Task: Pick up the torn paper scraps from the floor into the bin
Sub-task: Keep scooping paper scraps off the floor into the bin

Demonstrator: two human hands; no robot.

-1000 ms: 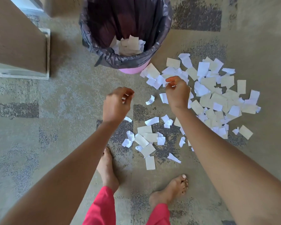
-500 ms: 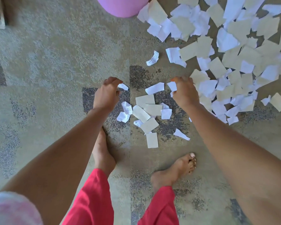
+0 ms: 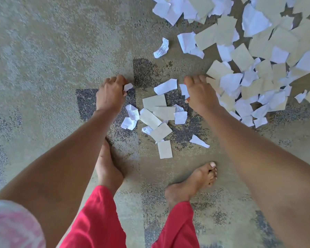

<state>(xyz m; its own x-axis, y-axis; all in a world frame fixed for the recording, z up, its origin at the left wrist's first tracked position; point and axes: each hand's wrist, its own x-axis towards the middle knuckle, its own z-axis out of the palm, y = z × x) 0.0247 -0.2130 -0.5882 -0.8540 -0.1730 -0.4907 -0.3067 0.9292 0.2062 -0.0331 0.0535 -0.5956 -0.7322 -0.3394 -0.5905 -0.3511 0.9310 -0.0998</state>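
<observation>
Torn white and beige paper scraps lie on the patterned carpet. A small cluster of scraps (image 3: 157,119) sits between my hands, and a large spread of scraps (image 3: 258,56) fills the upper right. My left hand (image 3: 111,94) is low at the cluster's left, fingers pinched on a small white scrap (image 3: 128,86). My right hand (image 3: 199,94) is down at the cluster's right edge, fingers curled on a white scrap (image 3: 183,89). The bin is out of view.
My bare feet (image 3: 107,167) (image 3: 191,183) stand on the carpet just below the small cluster, with red trouser legs (image 3: 97,222) beneath. A single curled white scrap (image 3: 161,48) lies apart above the cluster. Bare carpet (image 3: 43,59) stretches to the left.
The view has dropped towards the floor and the bin has left the frame. Both hands came down from near the bin to the small cluster of scraps and closed on pieces.
</observation>
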